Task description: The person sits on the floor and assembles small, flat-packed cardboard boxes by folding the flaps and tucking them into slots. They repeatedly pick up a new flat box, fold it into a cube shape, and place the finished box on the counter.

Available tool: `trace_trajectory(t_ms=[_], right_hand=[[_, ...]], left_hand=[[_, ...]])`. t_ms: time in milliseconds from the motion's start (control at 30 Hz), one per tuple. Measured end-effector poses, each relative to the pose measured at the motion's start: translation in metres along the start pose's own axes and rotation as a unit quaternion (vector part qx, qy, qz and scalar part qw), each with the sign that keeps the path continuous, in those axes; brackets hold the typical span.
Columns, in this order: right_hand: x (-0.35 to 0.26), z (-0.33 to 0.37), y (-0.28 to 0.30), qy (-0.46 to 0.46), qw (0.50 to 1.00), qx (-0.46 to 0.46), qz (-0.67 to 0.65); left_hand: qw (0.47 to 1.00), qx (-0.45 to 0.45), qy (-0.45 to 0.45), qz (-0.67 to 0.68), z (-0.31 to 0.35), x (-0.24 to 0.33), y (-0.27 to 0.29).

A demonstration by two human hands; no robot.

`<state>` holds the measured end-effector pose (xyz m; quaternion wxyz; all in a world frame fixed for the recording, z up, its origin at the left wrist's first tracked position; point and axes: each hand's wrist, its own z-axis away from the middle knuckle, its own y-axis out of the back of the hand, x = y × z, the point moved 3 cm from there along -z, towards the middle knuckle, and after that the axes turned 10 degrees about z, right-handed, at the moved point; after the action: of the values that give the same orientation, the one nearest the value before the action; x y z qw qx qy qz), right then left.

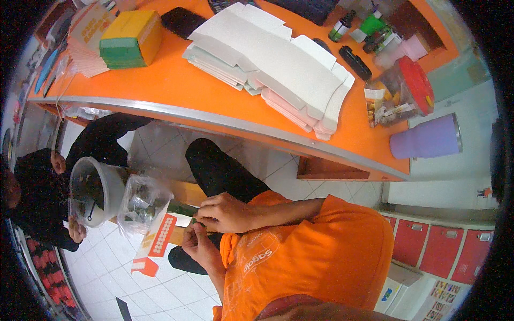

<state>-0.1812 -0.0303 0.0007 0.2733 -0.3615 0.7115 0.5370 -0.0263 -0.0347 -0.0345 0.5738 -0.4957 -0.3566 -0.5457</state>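
Where fingers (206, 211) nearly meet, red-and-white carton (164, 235), just beyond their tips

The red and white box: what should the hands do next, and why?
Perhaps fold the red flap of the red and white box inward: it sticks out, and neither the left hand nor the right hand is on it.

This looks like a workshop: flat cartons (273, 64) stacked on an orange counter (155, 85).
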Motion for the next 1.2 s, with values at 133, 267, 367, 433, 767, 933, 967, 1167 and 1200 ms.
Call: trace_trajectory(t_ms=[133,267,367,433,767,933,967,1167,1200], right_hand=[[0.001,0.0,-0.006,-0.009,1.0,0.011,-0.011],[-0.004,-0.008,0.007,-0.024,0.998,0.015,-0.048],[-0.002,-0.012,0.006,-0.045,0.996,0.008,-0.079],[-0.001,-0.009,0.003,-0.065,0.993,0.0,-0.099],[0.011,-0.026,0.021,-0.005,0.999,0.032,-0.035],[0.037,-0.043,0.014,-0.03,0.995,0.056,-0.078],[0.039,-0.043,0.014,-0.055,0.996,0.028,-0.064],[0.007,-0.041,0.012,0.018,0.987,-0.057,-0.148],[0.005,-0.035,0.016,0.067,0.992,-0.087,-0.056]], left_hand=[[0.999,0.018,-0.011,-0.036,-0.002,0.002,0.007],[0.993,-0.022,0.01,0.114,-0.008,-0.001,0.012],[0.989,-0.027,0.053,0.135,-0.018,-0.006,0.013],[0.989,-0.053,0.059,0.126,-0.018,-0.016,0.015],[0.959,-0.01,0.12,0.256,-0.022,0.003,-0.027],[0.978,-0.096,-0.174,-0.069,-0.02,0.023,-0.024],[0.974,-0.09,-0.189,-0.083,-0.02,0.024,-0.027],[0.981,0.042,-0.11,0.157,-0.041,0.02,-0.013],[0.97,0.046,-0.057,0.234,-0.043,0.028,-0.01]])
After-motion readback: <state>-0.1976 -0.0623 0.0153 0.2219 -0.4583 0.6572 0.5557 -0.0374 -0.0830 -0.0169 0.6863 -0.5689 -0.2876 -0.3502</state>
